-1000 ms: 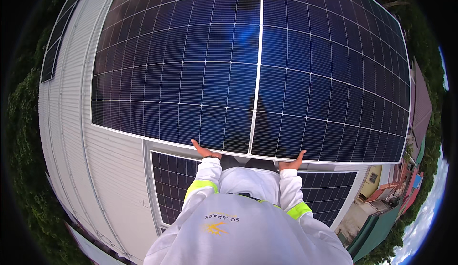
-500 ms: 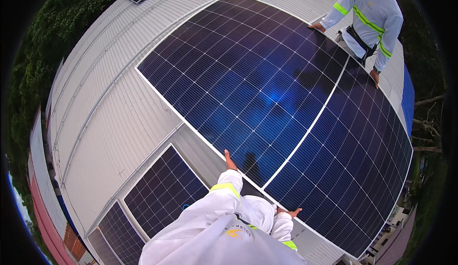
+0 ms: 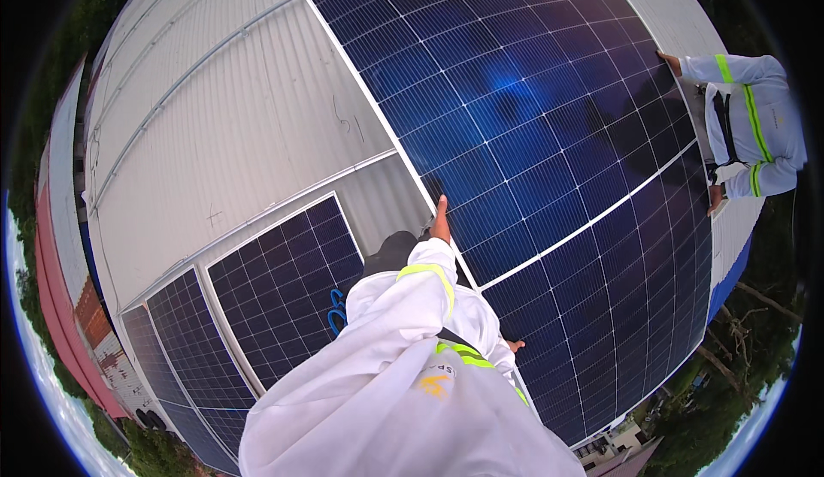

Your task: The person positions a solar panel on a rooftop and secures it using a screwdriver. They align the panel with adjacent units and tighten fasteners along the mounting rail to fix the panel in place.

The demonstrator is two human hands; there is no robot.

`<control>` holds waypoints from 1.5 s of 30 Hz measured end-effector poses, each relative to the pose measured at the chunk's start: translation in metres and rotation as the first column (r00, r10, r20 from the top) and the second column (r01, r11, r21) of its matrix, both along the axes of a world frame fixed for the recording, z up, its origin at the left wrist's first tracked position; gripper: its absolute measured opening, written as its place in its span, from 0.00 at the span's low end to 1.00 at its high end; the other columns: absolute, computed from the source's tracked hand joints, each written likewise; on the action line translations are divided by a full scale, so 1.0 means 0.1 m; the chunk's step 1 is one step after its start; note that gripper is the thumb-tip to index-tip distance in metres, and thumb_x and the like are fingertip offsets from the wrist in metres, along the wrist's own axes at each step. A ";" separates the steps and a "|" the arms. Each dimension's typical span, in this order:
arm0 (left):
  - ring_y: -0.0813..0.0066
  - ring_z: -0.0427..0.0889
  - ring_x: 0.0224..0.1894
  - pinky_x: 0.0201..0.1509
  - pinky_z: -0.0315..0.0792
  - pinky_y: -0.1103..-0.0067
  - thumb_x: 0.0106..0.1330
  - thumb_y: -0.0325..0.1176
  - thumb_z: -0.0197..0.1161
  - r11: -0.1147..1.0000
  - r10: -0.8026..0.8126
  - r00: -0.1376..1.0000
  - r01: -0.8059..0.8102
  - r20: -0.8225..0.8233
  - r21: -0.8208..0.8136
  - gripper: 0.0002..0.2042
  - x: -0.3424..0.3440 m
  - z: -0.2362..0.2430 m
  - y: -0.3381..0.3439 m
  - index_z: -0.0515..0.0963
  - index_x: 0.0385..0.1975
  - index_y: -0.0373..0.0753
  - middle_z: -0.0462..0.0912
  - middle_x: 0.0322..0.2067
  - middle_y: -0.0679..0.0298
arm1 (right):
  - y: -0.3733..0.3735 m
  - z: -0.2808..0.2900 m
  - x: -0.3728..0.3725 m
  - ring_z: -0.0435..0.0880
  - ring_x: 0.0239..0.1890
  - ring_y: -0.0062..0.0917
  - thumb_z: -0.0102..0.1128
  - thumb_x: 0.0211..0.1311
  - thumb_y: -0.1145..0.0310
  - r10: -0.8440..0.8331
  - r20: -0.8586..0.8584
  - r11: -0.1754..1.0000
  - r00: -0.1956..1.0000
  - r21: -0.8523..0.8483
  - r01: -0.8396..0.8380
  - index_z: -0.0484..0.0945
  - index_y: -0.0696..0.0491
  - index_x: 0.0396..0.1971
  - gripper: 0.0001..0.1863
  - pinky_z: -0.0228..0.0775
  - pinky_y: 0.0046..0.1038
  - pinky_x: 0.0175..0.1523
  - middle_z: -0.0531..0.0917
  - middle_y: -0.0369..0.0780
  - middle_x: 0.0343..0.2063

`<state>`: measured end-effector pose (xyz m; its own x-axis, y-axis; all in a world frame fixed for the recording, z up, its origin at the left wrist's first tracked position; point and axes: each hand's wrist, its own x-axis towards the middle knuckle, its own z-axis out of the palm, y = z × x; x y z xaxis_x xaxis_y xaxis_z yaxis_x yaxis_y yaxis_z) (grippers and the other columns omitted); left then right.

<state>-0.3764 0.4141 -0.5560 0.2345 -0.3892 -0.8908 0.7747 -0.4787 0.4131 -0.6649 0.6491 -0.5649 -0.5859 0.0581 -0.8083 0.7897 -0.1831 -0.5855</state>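
Note:
A large dark blue solar panel [image 3: 566, 134] with a silver frame spans the middle and right of the view. My left hand [image 3: 440, 218] grips its near edge, thumb on top and fingers out of sight underneath. Lower along that edge, my right hand [image 3: 513, 345] holds the frame, mostly hidden by my white sleeve and body. A co-worker [image 3: 751, 125] in a white top with yellow-green stripes has both hands on the opposite edge, at the far right.
Corrugated metal roofing [image 3: 206, 108] with rails fills the left side. Other panels [image 3: 283, 275] lie at lower left, with blue looped cable [image 3: 336, 310] beside my body. Neighbouring roofs [image 3: 64, 254], trees and branches [image 3: 730, 348] show beyond the edges.
My view has swung rightward along the panel, so the co-worker sits farther right and lower in the picture and more roof shows at left. Both my hands remain on the panel's edge.

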 end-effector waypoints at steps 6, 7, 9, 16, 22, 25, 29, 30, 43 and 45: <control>0.56 0.74 0.60 0.66 0.67 0.69 0.53 0.72 0.59 0.993 -0.035 0.999 0.030 0.035 0.112 0.52 -0.01 0.34 0.03 0.64 0.65 0.29 0.71 0.61 0.47 | 0.09 0.21 -0.05 0.69 0.63 0.44 0.57 0.55 0.35 0.116 -0.007 0.993 0.993 0.011 -0.116 0.73 0.46 0.61 0.39 0.58 0.56 0.68 0.72 0.41 0.63; 0.56 0.74 0.61 0.66 0.67 0.69 0.53 0.72 0.59 0.992 -0.047 0.998 0.042 0.041 0.121 0.52 -0.01 0.34 0.01 0.64 0.65 0.29 0.71 0.61 0.47 | 0.10 0.23 -0.04 0.69 0.63 0.44 0.57 0.55 0.35 0.121 -0.006 0.993 0.993 0.011 -0.121 0.73 0.46 0.61 0.39 0.58 0.56 0.68 0.72 0.41 0.63; 0.56 0.73 0.61 0.66 0.66 0.69 0.52 0.73 0.59 0.990 -0.069 0.996 0.062 0.051 0.128 0.53 0.00 0.32 -0.03 0.64 0.65 0.28 0.71 0.61 0.47 | 0.10 0.25 -0.02 0.69 0.63 0.44 0.57 0.55 0.35 0.126 -0.010 0.992 0.992 0.001 -0.126 0.73 0.46 0.61 0.39 0.58 0.56 0.68 0.72 0.41 0.63; 0.53 0.71 0.63 0.67 0.63 0.69 0.50 0.74 0.60 0.983 -0.142 0.988 0.134 0.059 0.123 0.55 0.10 0.16 -0.12 0.64 0.64 0.26 0.69 0.62 0.44 | 0.12 0.27 0.19 0.69 0.63 0.44 0.58 0.55 0.35 0.120 -0.034 0.992 0.992 -0.020 -0.121 0.73 0.46 0.61 0.39 0.58 0.56 0.67 0.72 0.41 0.63; 0.52 0.69 0.65 0.68 0.61 0.69 0.48 0.75 0.61 0.970 -0.174 0.984 0.167 0.027 0.177 0.57 0.21 0.18 -0.17 0.64 0.64 0.25 0.68 0.63 0.43 | 0.17 0.38 0.37 0.69 0.63 0.44 0.58 0.55 0.35 0.147 -0.047 0.989 0.988 0.041 -0.145 0.73 0.46 0.61 0.39 0.58 0.56 0.67 0.72 0.41 0.63; 0.51 0.68 0.65 0.69 0.60 0.69 0.47 0.76 0.61 0.960 -0.179 0.984 0.170 0.019 0.224 0.58 0.28 0.24 -0.31 0.64 0.64 0.24 0.68 0.63 0.42 | 0.18 0.50 0.40 0.69 0.63 0.44 0.58 0.54 0.35 0.175 -0.047 0.983 0.984 0.070 -0.171 0.73 0.46 0.61 0.39 0.58 0.57 0.67 0.72 0.41 0.63; 0.50 0.66 0.66 0.69 0.59 0.69 0.45 0.77 0.61 0.940 -0.215 0.977 0.206 0.004 0.272 0.59 0.44 0.28 -0.55 0.64 0.64 0.23 0.67 0.64 0.40 | 0.10 0.66 0.46 0.69 0.63 0.44 0.58 0.54 0.35 0.176 -0.048 0.980 0.983 0.101 -0.170 0.73 0.46 0.61 0.39 0.58 0.57 0.67 0.73 0.40 0.63; 0.49 0.66 0.67 0.70 0.59 0.69 0.45 0.77 0.62 0.929 -0.226 0.974 0.216 -0.005 0.301 0.60 0.49 0.28 -0.61 0.64 0.63 0.23 0.67 0.64 0.40 | 0.05 0.67 0.50 0.69 0.63 0.44 0.58 0.54 0.35 0.175 -0.047 0.980 0.983 0.101 -0.170 0.73 0.46 0.61 0.39 0.58 0.57 0.67 0.73 0.40 0.63; 0.50 0.69 0.65 0.69 0.59 0.70 0.45 0.72 0.66 0.952 -0.255 0.966 0.243 0.045 0.186 0.55 0.83 0.15 -0.67 0.70 0.59 0.23 0.71 0.60 0.41 | -0.20 0.59 1.00 0.69 0.63 0.44 0.59 0.54 0.35 0.163 -0.033 0.980 0.986 0.123 -0.158 0.73 0.46 0.61 0.40 0.58 0.57 0.67 0.73 0.40 0.63; 0.50 0.69 0.65 0.69 0.59 0.71 0.45 0.70 0.68 0.945 -0.265 0.964 0.253 0.031 0.210 0.54 0.90 0.20 -0.73 0.70 0.59 0.23 0.72 0.60 0.41 | -0.21 0.62 1.06 0.69 0.63 0.44 0.59 0.54 0.35 0.173 -0.031 0.976 0.984 0.142 -0.167 0.73 0.46 0.61 0.40 0.58 0.57 0.67 0.73 0.40 0.63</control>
<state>-0.2866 0.3414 -0.5359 0.2031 -0.2566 -0.9449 0.5907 -0.7375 0.3272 -0.5586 0.6283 -0.5028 -0.6308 0.0639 -0.7733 0.7759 0.0364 -0.6298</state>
